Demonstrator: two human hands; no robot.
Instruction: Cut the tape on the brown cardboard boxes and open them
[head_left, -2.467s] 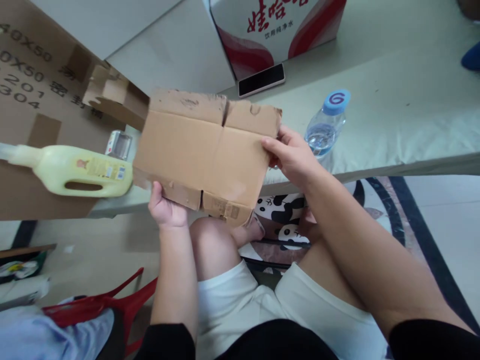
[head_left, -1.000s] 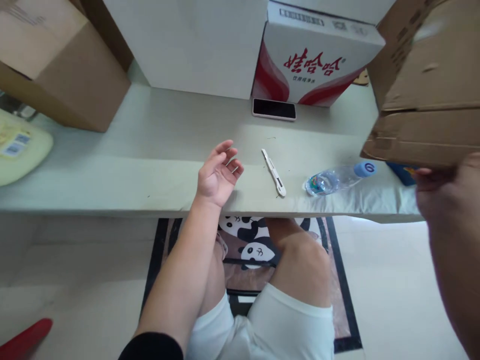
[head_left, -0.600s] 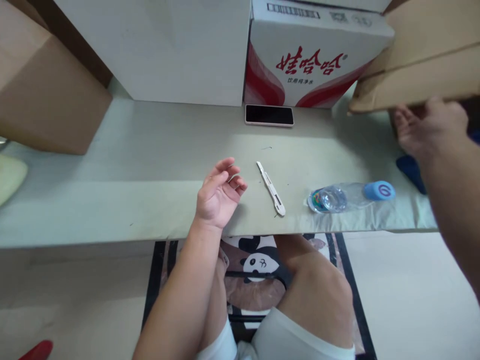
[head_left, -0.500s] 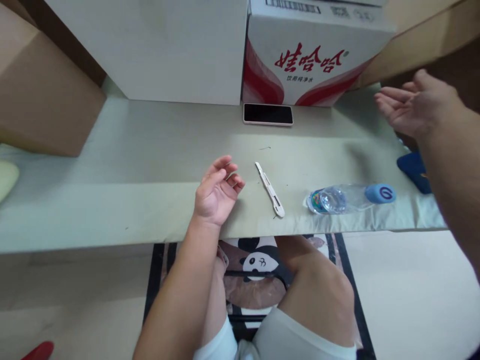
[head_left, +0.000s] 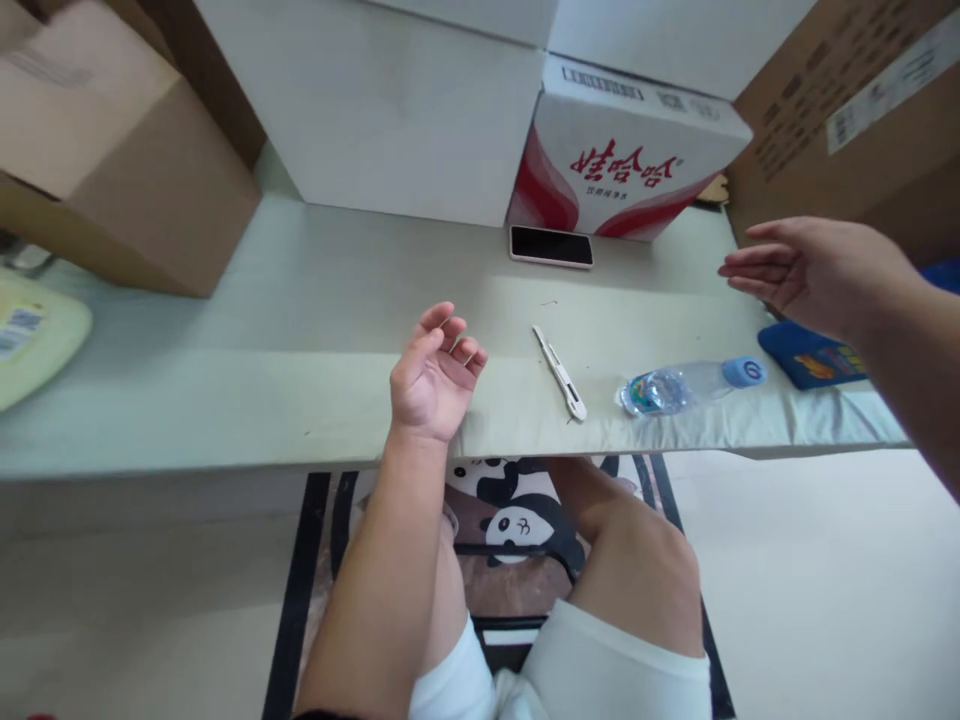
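The left hand [head_left: 435, 378] is presenting an open palm with loosely curled fingers near the front edge of the worktop [head_left: 352, 310]. The right hand [head_left: 829, 275] is hovering open, fingers pointing left, partly hiding the blue packet [head_left: 801, 355]. The white utility knife [head_left: 561, 378] is lying to the right of the left hand, apart from it. The clear bottle [head_left: 679, 388] is lying on its side between knife and packet. Behind the knife, a phone [head_left: 551, 247] is resting before a white carton [head_left: 634, 130].

Passage: pale-green cloth tabletop [head_left: 315, 320] between brown cardboard box [head_left: 169, 165] and left hand [head_left: 433, 385]
Right obstacles: white plastic cutter [head_left: 559, 374], clear blue-capped bottle [head_left: 671, 388]
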